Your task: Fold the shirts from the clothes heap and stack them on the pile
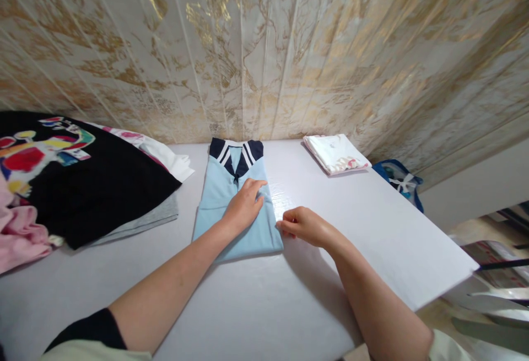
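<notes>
Table (392,223): left hand (244,205) on blue shirt (256,237); white garment (335,154), print (333,145) unreadable.

I see a glossy white flat-topped bench (388,223) before a pleated cream curtain (256,47) with metallic gold patterns, light glinting on both.

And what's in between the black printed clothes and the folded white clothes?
In the head view, a folded, navy-collared light-blue shirt lies between them, with the left hand on top.
</notes>
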{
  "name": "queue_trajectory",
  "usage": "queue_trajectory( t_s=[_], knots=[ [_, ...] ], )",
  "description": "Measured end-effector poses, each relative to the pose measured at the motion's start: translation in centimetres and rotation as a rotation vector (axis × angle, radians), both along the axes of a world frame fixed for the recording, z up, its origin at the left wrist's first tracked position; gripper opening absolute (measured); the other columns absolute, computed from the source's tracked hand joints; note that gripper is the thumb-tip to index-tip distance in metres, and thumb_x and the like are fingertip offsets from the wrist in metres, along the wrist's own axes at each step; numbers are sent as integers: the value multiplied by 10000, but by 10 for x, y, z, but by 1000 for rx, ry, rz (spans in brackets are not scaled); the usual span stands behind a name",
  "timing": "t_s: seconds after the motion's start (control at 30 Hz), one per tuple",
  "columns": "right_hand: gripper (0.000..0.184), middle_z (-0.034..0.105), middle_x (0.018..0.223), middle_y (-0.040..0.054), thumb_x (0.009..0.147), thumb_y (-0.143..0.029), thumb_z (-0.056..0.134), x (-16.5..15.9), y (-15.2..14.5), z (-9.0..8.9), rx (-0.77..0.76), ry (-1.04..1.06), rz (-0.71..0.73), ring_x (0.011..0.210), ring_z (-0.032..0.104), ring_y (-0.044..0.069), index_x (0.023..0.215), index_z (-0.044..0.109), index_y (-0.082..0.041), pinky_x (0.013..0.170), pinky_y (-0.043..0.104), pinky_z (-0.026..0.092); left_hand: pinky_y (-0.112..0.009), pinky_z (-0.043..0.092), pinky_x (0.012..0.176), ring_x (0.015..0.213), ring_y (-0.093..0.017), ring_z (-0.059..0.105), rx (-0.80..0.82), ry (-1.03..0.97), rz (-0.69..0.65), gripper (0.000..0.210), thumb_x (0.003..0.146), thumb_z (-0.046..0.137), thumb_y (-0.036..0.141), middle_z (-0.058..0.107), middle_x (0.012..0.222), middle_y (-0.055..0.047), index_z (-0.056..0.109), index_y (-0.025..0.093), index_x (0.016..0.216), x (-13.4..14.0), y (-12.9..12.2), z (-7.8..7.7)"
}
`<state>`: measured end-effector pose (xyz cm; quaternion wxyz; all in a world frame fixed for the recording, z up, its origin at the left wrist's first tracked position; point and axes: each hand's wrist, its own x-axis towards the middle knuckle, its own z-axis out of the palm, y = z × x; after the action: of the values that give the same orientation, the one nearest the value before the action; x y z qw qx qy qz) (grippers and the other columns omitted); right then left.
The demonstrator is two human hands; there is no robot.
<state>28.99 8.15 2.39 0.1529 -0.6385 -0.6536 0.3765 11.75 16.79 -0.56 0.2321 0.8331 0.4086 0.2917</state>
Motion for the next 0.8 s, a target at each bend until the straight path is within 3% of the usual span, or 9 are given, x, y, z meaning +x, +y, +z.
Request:
queue_trajectory(
  t_s=[0.07,0.13,0.27,0.43,0.5,0.6,0.73,0.8],
  knots=[
    [217,594,677,-1,854,-291,529,-4,2,-5,263,-49,-93,599,512,108,696,621,-174,586,227,381,-297,476,887,1001,-173,580,17,-49,81,320,783,422,28,582,1063,-66,596,174,1010,0,1,5],
    [153,617,846,18,872,-238,516,-8,4,-11,435,-27,-69,694,550,112,871,662,-192,661,229,410,-300,477,868,931,-171,591,3,-39,102,283,773,398,14,606,953,-52,606,177,874,1,0,7],
    [305,607,941,40,863,-141,504,-12,9,-23,445,-129,19,771,577,131,1120,648,-218,711,241,421,-311,474,866,900,-179,612,-75,68,-18,274,822,403,64,642,911,-47,647,187,840,3,-2,-1],
    [228,607,925,46,893,-170,474,-12,10,-21,560,-206,-106,815,577,144,1025,655,-211,743,251,415,-303,466,886,939,-181,612,-143,130,-94,324,823,395,58,652,940,-63,683,172,918,4,3,-3],
    [153,617,860,25,892,-200,494,-16,7,-17,554,-156,-7,768,572,132,905,646,-207,716,238,401,-302,462,891,942,-181,607,-171,175,-130,331,814,392,52,650,943,-65,681,166,929,2,2,5],
    [91,606,694,-21,842,-218,563,-25,3,-15,396,-164,166,625,539,110,762,603,-202,622,221,348,-297,462,867,937,-188,601,-150,278,-191,314,832,393,81,637,969,-68,662,170,967,-9,-12,22],
    [142,597,627,-26,848,-265,537,-29,3,-18,309,-205,159,579,519,115,728,580,-203,563,225,289,-289,462,785,878,-195,604,-153,441,-283,224,860,444,169,626,943,-59,644,196,958,-40,-52,42],
    [194,598,627,-19,863,-308,508,-27,4,-19,287,-198,147,581,519,124,709,568,-206,550,231,281,-283,447,801,914,-192,600,-178,432,-316,215,856,472,183,629,970,-42,637,223,988,-62,-71,49]
  ],
)
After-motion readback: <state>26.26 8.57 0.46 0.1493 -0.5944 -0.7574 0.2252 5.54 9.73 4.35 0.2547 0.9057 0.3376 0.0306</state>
